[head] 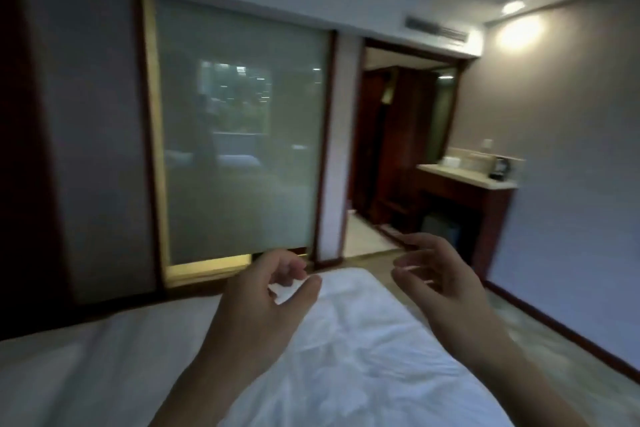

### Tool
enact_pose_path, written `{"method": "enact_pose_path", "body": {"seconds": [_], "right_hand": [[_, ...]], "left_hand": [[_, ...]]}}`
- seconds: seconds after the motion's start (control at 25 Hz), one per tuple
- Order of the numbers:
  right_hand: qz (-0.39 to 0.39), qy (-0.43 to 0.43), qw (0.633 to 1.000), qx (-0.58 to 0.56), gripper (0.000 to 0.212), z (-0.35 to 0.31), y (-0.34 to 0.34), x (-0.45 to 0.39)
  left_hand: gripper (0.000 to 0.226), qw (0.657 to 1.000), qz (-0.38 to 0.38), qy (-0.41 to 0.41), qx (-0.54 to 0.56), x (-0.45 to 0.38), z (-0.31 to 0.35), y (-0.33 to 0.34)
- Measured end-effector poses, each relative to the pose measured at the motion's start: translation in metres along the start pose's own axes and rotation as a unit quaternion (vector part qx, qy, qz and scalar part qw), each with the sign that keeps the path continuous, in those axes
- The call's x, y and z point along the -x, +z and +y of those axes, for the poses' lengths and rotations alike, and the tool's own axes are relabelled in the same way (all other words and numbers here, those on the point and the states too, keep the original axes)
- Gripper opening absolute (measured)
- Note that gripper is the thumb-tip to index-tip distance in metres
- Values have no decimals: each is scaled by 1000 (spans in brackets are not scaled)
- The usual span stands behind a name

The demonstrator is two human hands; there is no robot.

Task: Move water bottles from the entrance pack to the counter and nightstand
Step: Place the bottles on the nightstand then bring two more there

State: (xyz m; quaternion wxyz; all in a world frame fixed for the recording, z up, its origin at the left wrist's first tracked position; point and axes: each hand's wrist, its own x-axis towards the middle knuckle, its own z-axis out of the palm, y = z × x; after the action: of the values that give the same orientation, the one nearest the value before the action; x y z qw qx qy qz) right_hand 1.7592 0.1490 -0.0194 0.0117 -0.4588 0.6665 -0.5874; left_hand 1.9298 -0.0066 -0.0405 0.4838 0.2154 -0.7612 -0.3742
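Both hands were held up over the white bed point(346, 340), the left hand point(263, 295) loosely curled and the right hand point(440, 281) spread, both empty, probably because no bottle was picked up yet.

Bed point(363, 340) in front — counter point(464, 177) beyond, right, against the wall.

A white bed point(346, 350) fills the foreground. Beyond it stands a frosted glass panel point(239, 135) in a dark wood frame. A vent point(437, 30) sits above the doorway point(398, 149), and a wall lamp point(517, 32) glows at right.
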Motion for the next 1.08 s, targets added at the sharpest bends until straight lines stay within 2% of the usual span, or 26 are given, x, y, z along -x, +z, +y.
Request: {"method": "enact_pose_path", "body": {"seconds": [0.08, 0.2, 0.28, 0.36, 0.56, 0.72, 0.88, 1.08], "right_hand": [[78, 26, 996, 42, 34, 42, -120, 2], [172, 50, 979, 100, 35, 85, -271, 20], [235, 69, 961, 132, 36, 98, -353, 34], [284, 87, 941, 161, 37, 107, -417, 45], [376, 119, 893, 216, 37, 150, -532, 59], [415, 147, 859, 262, 38, 193, -598, 53], [459, 170, 824, 285, 38, 227, -670, 35], [470, 197, 806, 302, 36, 294, -774, 29]], "left_hand": [[12, 996, -66, 25, 52, -16, 42, 124], [20, 980, -148, 63, 120, -20, 107, 279], [22, 962, -204, 93, 153, -16, 149, 366], [14, 944, -259, 111, 173, -11, 183, 437], [15, 898, -344, 171, 214, -14, 244, 588], [29, 854, -395, 189, 280, -26, 266, 695], [12, 823, -431, 218, 298, -41, 295, 798], [14, 798, -469, 229, 301, -33, 327, 941]]}}
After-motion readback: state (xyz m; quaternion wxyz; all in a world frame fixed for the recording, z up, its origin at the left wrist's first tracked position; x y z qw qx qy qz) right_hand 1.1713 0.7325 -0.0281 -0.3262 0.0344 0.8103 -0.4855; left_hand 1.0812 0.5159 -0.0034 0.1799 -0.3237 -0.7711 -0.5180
